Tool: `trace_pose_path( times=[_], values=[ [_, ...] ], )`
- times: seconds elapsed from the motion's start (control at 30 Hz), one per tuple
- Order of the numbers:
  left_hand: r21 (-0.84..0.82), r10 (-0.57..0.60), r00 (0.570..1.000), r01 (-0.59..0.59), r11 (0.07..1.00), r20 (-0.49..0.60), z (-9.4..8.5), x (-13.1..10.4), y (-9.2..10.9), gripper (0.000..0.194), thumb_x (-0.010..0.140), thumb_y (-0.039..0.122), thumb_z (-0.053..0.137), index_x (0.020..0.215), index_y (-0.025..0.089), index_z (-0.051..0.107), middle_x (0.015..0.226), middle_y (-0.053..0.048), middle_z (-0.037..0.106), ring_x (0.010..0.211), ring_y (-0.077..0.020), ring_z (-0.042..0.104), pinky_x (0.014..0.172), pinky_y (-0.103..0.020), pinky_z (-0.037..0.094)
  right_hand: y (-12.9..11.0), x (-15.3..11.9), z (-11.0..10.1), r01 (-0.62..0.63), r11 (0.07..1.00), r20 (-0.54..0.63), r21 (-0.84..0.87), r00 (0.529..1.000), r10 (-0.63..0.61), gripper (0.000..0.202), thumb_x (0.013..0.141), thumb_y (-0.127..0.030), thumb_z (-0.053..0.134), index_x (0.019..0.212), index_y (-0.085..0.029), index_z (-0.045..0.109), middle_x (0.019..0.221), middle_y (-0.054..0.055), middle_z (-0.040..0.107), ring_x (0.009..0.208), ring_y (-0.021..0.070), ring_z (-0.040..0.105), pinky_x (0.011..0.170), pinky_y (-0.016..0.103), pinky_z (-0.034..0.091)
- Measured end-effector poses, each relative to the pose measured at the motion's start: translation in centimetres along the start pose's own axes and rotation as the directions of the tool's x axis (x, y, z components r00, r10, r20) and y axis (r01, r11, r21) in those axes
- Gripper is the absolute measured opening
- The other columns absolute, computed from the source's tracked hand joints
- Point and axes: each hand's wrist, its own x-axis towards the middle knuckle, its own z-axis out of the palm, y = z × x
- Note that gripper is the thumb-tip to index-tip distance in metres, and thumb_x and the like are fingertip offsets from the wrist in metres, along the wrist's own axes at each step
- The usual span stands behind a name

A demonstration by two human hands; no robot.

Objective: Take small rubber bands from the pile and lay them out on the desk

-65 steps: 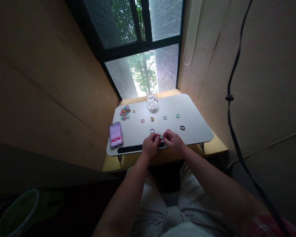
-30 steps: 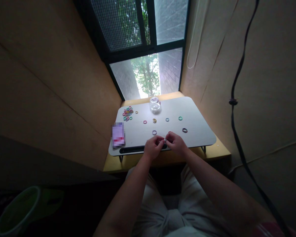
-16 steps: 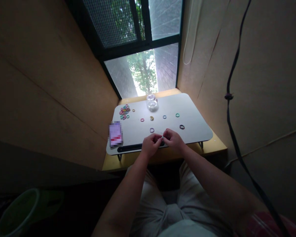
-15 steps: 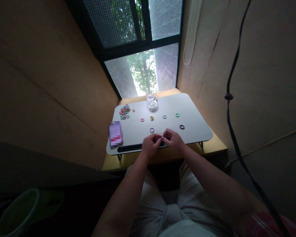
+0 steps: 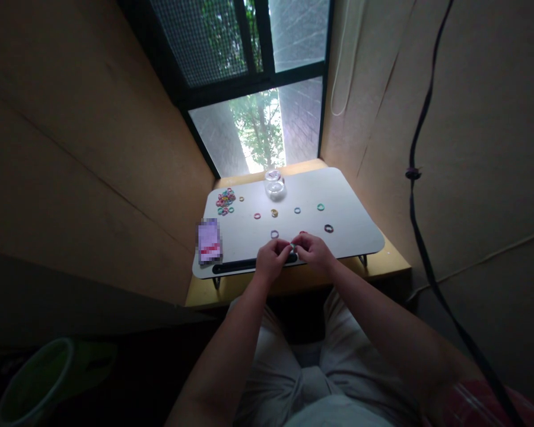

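Observation:
My left hand (image 5: 271, 259) and my right hand (image 5: 312, 249) meet above the front edge of a white folding table (image 5: 351, 237). Between their pinched fingertips shows a bit of a small green hair tie (image 5: 292, 245), mostly covered by the fingers. Just beyond the left hand lies a lavender hair tie (image 5: 275, 235). A red one (image 5: 302, 232) peeks out behind my right fingers, and a dark one (image 5: 329, 228) rests to their right. Farther back, pink (image 5: 257, 216), yellow (image 5: 274, 213), blue (image 5: 297, 210) and green (image 5: 321, 207) hair ties lie in a spaced row.
A pile of mixed hair ties (image 5: 225, 200) sits at the table's back left. Behind the row stands a clear plastic jar (image 5: 275, 188). A blurred purple packet (image 5: 209, 241) lies at the left edge, near a black slot (image 5: 234, 266). A dark cord (image 5: 420, 237) hangs on the right.
Both hands stay at nearly the same spot. My right fingers have shifted slightly, and the green hair tie between the fingertips now shows more clearly.

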Motion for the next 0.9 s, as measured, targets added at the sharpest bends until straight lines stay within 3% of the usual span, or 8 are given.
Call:
trace_pose_path(
  times=[0.3,0.47,0.9],
  values=[
    [0.051,-0.006,1.0,0.006,0.999,0.006,0.01,0.19,0.2,0.024,0.083,0.04,0.061,0.088,0.019,0.071,0.073,-0.001,0.069,0.063,-0.0116,0.057,0.061,-0.023,0.041,-0.01,0.02,0.01,-0.019,1.0,0.003,-0.003,1.0,0.019,0.007,0.078,-0.024,0.056,0.078,-0.018,0.06,0.064,-0.002,0.057,0.056,0.0115,0.049,0.055,0.024,0.04],
    [0.1,-0.007,1.0,0.005,0.995,0.017,0.08,0.19,0.27,0.025,0.084,0.041,0.059,0.078,0.018,0.067,0.066,0.001,0.063,0.059,-0.0104,0.052,0.058,-0.023,0.038,0.11,0.02,0.07,-0.011,1.0,0.009,0.013,1.0,0.01,0.008,0.079,-0.026,0.058,0.076,-0.018,0.058,0.068,0.0,0.058,0.058,0.0115,0.05,0.055,0.024,0.04],
    [-0.001,0.012,0.999,-0.012,1.0,0.051,0.07,0.01,-0.42,0.025,0.087,0.043,0.055,0.087,0.019,0.065,0.071,0.0,0.066,0.063,-0.0119,0.057,0.06,-0.024,0.042,0.04,-0.02,0.01,-0.027,0.999,0.017,-0.043,0.999,0.028,0.009,0.079,-0.026,0.058,0.075,-0.018,0.059,0.062,-0.001,0.056,0.054,0.0111,0.046,0.051,0.024,0.036]
  ],
)
